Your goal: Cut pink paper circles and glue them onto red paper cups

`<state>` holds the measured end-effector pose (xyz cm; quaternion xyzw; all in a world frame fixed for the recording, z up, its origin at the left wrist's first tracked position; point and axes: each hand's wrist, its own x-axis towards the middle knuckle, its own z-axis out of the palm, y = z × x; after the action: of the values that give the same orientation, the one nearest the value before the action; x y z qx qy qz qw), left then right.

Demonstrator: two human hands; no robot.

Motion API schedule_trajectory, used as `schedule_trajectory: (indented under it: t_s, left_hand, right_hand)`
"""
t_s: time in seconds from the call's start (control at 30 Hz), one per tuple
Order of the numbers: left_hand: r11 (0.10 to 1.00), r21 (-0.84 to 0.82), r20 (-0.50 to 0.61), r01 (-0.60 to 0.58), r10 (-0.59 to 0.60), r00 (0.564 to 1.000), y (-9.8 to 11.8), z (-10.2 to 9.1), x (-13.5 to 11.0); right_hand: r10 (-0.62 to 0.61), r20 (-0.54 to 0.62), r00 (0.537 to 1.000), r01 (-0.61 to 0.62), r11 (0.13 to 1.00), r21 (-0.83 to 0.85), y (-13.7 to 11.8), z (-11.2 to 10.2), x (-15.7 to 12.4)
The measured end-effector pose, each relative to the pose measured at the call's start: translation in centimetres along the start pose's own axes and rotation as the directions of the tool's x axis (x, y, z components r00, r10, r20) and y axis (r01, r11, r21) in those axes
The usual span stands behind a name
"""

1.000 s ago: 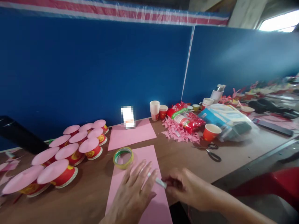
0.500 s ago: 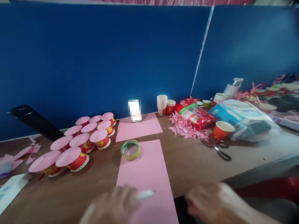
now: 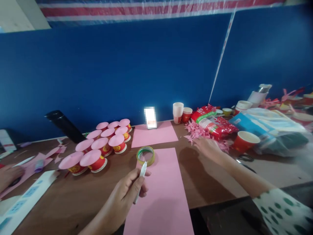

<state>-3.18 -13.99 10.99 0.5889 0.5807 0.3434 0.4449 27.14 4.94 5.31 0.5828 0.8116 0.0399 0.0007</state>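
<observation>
My left hand (image 3: 130, 187) is closed round a slim white pen (image 3: 140, 182), held tilted above a long pink paper sheet (image 3: 161, 192). Just beyond the pen's tip, a roll of yellowish tape (image 3: 149, 160) lies on the sheet's far left corner. My right hand (image 3: 207, 147) stretches across to the pile of cut pink paper scraps (image 3: 198, 130), palm down, fingers reaching to its near edge. Nothing shows in that hand, and part of its fingers is hard to make out. Behind it lies a red plastic packet (image 3: 212, 122).
Red paper cups with pink discs on top (image 3: 99, 160) stand in rows at left, before a black bottle (image 3: 65, 125). At far left is another person's hand (image 3: 9, 176). A red cup (image 3: 245, 142), scissors (image 3: 245, 158) and a plastic bag (image 3: 281, 130) lie at right.
My right hand has moved from the table's near edge forward to the pink scraps. The left hand has risen, turning the pen more upright. My view has swung a little left.
</observation>
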Motion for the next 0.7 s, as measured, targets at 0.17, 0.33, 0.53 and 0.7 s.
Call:
schedule_trajectory:
  t_s: [0.17, 0.33, 0.53, 0.7]
  left_hand:
    - [0.993, -0.117, 0.031, 0.030, -0.027, 0.999, -1.1, 0.0, -0.1]
    - [0.992, -0.105, 0.046, 0.065, -0.060, 0.997, -2.7, 0.2, 0.0]
    - [0.985, -0.150, 0.069, 0.080, -0.071, 0.995, -3.6, 0.6, 0.3]
    - [0.975, -0.205, 0.108, 0.082, -0.061, 0.992, -6.0, 0.7, 0.0]
  right_hand:
    - [0.058, 0.007, 0.998, -0.058, 0.998, -0.008, 0.9, 1.1, 3.4]
    - [0.044, -0.030, 0.999, -0.043, 0.999, 0.025, -0.1, 2.3, 4.2]
    - [-0.004, -0.093, 0.996, 0.010, 0.998, 0.058, -3.3, 2.9, 4.5]
    - [0.028, -0.072, 0.997, -0.025, 0.999, 0.039, -3.6, 3.4, 5.8]
